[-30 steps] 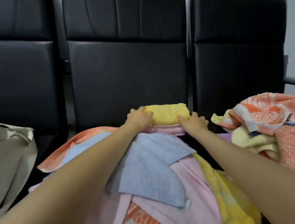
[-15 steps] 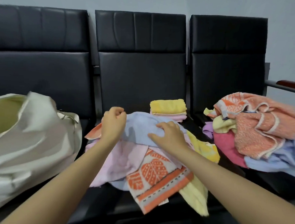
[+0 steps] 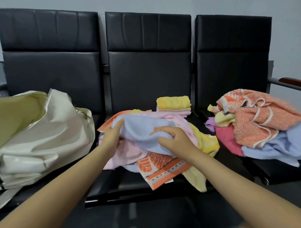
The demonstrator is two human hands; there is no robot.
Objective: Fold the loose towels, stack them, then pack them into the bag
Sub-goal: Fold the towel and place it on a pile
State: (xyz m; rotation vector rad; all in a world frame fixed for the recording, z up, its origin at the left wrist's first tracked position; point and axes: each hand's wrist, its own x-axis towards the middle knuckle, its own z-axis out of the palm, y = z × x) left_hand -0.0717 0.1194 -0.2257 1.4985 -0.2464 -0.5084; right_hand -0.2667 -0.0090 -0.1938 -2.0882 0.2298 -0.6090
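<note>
Towel (image 3: 143, 131) at frame centre is held by both hands: left (image 3: 111, 139) at its edge, right (image 3: 175, 138) bunching it. Soft, limp cloth is judged best taken by corners.

Readable text: none could be made out anywhere in the view.
Tag on orange patterned towel (image 3: 163, 172): a small white label (image 3: 168, 181) hung at its lower hem, with marks too small and blurred to read.
Label on orange towel in the right pile (image 3: 260, 119): a pale strip (image 3: 225, 107) near the top of the pile showed a faint mark that could not be read.
Bag (image 3: 37, 136): no print or logo was legible on its cream fabric.
</note>
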